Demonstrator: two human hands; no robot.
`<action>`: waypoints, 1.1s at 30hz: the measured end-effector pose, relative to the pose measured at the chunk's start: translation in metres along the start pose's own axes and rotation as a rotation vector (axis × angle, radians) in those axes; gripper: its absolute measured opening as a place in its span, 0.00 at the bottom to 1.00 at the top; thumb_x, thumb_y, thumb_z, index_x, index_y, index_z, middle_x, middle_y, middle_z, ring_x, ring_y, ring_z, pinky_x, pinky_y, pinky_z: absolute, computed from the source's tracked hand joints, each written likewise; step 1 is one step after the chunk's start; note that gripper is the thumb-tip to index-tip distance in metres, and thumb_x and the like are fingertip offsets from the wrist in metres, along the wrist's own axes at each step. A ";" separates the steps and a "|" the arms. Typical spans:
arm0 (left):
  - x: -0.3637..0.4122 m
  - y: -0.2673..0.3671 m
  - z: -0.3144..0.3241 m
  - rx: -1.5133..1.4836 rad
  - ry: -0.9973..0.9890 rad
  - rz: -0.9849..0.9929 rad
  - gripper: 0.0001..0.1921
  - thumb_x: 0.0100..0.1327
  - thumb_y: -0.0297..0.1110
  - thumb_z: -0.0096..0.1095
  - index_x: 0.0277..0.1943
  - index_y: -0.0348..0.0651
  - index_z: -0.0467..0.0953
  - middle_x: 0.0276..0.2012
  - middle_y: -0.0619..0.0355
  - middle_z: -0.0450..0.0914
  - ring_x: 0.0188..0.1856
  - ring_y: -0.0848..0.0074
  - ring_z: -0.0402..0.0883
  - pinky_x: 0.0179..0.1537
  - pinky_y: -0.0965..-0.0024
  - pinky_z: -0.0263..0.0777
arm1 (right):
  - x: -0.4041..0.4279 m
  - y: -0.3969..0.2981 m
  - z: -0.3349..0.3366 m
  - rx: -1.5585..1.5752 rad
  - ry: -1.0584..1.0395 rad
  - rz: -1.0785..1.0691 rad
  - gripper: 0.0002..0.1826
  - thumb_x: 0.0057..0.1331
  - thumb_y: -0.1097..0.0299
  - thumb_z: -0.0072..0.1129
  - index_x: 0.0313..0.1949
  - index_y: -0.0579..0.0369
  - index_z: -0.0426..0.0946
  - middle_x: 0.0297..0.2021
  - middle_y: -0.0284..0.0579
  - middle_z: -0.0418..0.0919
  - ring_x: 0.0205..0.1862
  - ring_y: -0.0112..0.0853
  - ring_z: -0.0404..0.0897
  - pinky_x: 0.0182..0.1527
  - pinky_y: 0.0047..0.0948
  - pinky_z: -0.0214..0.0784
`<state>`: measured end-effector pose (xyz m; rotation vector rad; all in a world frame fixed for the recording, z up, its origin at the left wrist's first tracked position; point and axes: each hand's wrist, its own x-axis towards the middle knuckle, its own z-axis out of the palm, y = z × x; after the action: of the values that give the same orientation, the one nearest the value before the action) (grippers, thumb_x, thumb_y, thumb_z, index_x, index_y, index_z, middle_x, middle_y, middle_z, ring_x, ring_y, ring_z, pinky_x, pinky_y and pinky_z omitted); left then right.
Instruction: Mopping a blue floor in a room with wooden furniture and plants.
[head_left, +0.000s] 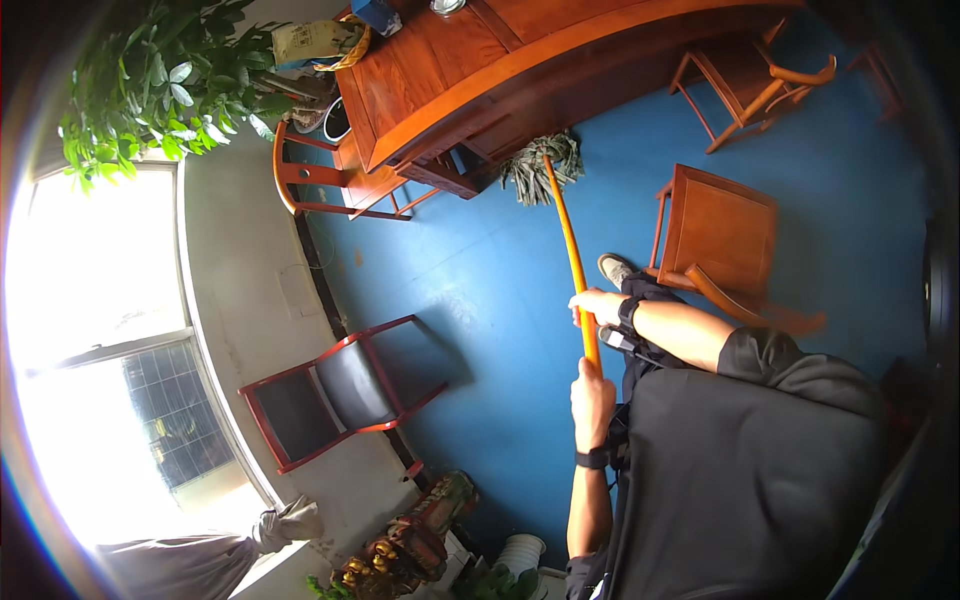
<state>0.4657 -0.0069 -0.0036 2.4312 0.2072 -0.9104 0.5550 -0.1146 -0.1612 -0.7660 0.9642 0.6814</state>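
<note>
A string mop (551, 180) with grey-green strands rests on the blue floor, against the base of the large wooden desk (450, 97). Its yellow handle (568, 240) slants down towards my body. My right hand (598, 304) is closed around the handle's lower part, above one of my shoes. Further down, my left hand (592, 401) grips the handle near its end. Both wrists wear dark straps. My other shoe (615, 268) stands on the floor beside a wooden armchair.
Wooden armchairs stand at the right (720, 225), upper right (731, 82) and left end of the desk (322, 176). A black-padded chair (356, 390) is by the window wall. Nearby are a carved figure (405, 532), a white pot (521, 553) and a leafy plant (180, 94).
</note>
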 end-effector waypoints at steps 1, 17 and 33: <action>-0.008 -0.013 -0.004 -0.027 0.005 0.025 0.16 0.51 0.26 0.52 0.45 0.35 0.66 0.32 0.34 0.77 0.36 0.41 0.76 0.36 0.48 0.70 | -0.001 0.009 0.003 -0.019 -0.027 0.044 0.05 0.57 0.74 0.55 0.25 0.56 0.68 0.18 0.39 0.71 0.21 0.32 0.75 0.28 0.32 0.76; -0.232 -0.118 -0.040 0.247 0.206 -0.398 0.11 0.49 0.31 0.59 0.39 0.46 0.77 0.25 0.45 0.79 0.28 0.53 0.79 0.30 0.58 0.74 | -0.023 0.183 0.022 -0.125 -0.006 0.569 0.04 0.52 0.82 0.46 0.28 0.62 0.63 0.19 0.51 0.69 0.22 0.44 0.74 0.29 0.44 0.74; 0.010 -0.011 0.039 -0.029 0.070 0.116 0.08 0.54 0.30 0.53 0.35 0.35 0.70 0.26 0.37 0.77 0.33 0.43 0.77 0.34 0.51 0.72 | 0.000 0.016 -0.046 0.171 0.120 0.029 0.07 0.60 0.76 0.47 0.38 0.57 0.62 0.22 0.40 0.65 0.22 0.30 0.69 0.26 0.32 0.73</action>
<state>0.4480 -0.0191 -0.0393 2.4228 0.1032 -0.7673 0.5214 -0.1435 -0.1814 -0.6490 1.1295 0.5745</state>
